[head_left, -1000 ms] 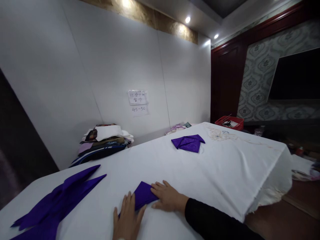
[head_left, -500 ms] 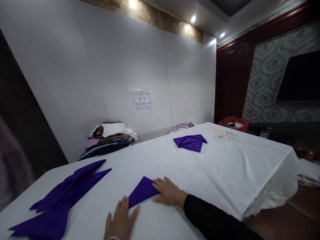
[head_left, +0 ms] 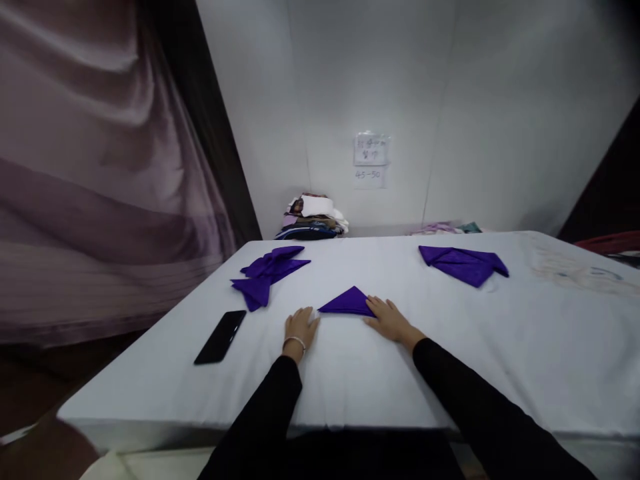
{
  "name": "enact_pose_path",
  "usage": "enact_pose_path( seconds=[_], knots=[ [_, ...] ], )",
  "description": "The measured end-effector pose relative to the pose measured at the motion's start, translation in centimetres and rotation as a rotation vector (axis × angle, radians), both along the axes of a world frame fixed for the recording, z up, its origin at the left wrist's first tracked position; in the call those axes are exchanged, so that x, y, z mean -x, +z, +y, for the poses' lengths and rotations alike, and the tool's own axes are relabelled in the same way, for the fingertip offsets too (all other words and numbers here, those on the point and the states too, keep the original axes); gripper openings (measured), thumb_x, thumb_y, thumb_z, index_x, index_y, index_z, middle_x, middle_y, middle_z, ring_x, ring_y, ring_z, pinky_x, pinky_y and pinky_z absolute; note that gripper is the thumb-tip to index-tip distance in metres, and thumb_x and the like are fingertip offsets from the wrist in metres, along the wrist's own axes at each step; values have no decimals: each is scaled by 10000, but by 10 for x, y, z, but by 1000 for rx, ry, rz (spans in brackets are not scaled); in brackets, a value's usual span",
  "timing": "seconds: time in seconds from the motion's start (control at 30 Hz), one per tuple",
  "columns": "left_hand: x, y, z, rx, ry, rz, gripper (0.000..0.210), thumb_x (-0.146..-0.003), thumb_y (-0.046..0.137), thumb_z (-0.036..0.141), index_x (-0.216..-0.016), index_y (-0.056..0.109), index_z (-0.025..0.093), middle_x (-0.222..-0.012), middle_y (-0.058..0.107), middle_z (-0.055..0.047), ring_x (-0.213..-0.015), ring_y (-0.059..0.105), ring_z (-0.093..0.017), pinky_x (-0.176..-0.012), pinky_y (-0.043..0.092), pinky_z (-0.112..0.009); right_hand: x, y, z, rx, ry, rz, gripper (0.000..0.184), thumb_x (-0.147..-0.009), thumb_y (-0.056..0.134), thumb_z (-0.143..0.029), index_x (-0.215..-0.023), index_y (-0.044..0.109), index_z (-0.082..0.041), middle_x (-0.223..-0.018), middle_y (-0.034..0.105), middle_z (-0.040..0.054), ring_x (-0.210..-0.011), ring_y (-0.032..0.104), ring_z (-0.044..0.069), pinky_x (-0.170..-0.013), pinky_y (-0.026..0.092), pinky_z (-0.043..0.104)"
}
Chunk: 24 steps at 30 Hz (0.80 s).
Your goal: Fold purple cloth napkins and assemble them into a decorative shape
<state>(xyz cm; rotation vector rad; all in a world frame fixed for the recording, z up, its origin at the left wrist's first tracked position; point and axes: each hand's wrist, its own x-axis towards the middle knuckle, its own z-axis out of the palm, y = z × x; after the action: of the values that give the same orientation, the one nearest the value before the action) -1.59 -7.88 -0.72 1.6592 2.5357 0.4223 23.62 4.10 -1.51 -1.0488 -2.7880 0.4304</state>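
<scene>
A purple cloth napkin (head_left: 346,302), folded into a flat triangle, lies on the white tablecloth (head_left: 360,380) between my hands. My right hand (head_left: 390,319) rests flat across the triangle's right corner and hides it, fingers stretched out. Beside the left corner lies my left hand (head_left: 301,328), palm down with extended fingers; whether its fingertips touch the fabric I cannot tell. A pale bracelet (head_left: 295,341) circles the left wrist. Neither hand grips anything.
Folded purple napkins lie at the left (head_left: 267,270) and far right (head_left: 463,263). A black phone (head_left: 221,338) sits left of my left hand. Stacked clothes (head_left: 313,219) stand behind the table, below a handwritten paper sign (head_left: 371,160). A pinkish curtain (head_left: 100,167) hangs at the left.
My head view has swung left and tilted down, bringing the phone, curtain and near table edge into sight. Both hands remain at the triangle's corners.
</scene>
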Motion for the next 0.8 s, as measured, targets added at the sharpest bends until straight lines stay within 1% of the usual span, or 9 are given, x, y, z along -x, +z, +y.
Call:
enact_pose_path(
  seconds=[0.1, 0.17, 0.27, 0.43, 0.53, 0.63, 0.8],
  knots=[
    [-3, 1, 2, -59, -53, -14, 397, -857, 439, 312, -1233, 491, 195, -1278, 529, -51, -1209, 409, -168, -1022, 252, -296, -1, -2, -1, -24, 4, -1, 707, -867, 203, -608, -1414, 210, -159, -1477, 172, 80, -1352, 116, 210, -1073, 62, 419],
    [-4, 2, 7, -94, -85, -28, 391, -851, 454, 287, -1225, 504, 185, -1250, 552, -47, -1169, 442, -158, -998, 282, -266, -2, -3, -1, -38, 9, 2, 710, -867, 196, -611, -1412, 216, -158, -1475, 178, 77, -1353, 116, 209, -1073, 67, 423],
    [-2, 3, 16, -128, -115, -56, 364, -840, 476, 269, -1189, 541, 187, -1189, 594, -39, -1120, 472, -165, -972, 317, -273, -2, -4, 1, -42, 13, 6, 707, -864, 193, -619, -1415, 209, -177, -1476, 177, 65, -1353, 116, 210, -1076, 71, 430],
    [5, 3, 29, -143, -163, -117, 239, -819, 500, 214, -1008, 646, 235, -1023, 652, 2, -999, 518, -149, -926, 357, -269, -1, -7, 3, -43, 1, 1, 698, -864, 207, -615, -1416, 205, -187, -1476, 177, 57, -1353, 120, 205, -1080, 77, 426],
    [9, 3, 34, -144, -147, -157, 186, -797, 522, 196, -915, 664, 214, -954, 653, -10, -954, 525, -146, -880, 377, -256, -1, -9, 4, -40, -1, -4, 697, -865, 208, -615, -1416, 200, -189, -1477, 172, 51, -1353, 116, 197, -1082, 76, 423],
    [11, 2, 39, -140, -108, -198, 151, -782, 530, 190, -865, 656, 196, -913, 644, -16, -911, 534, -141, -821, 390, -247, -1, -9, 4, -40, -6, -3, 688, -868, 219, -609, -1416, 202, -194, -1475, 178, 53, -1352, 127, 199, -1082, 75, 424],
    [14, -2, 43, -116, -56, -274, 94, -766, 544, 194, -814, 624, 203, -822, 641, 15, -784, 557, -116, -697, 400, -225, -1, -9, 4, -41, 1, 3, 661, -877, 242, -584, -1420, 187, -210, -1473, 190, 49, -1350, 134, 196, -1085, 87, 421]
  ],
)
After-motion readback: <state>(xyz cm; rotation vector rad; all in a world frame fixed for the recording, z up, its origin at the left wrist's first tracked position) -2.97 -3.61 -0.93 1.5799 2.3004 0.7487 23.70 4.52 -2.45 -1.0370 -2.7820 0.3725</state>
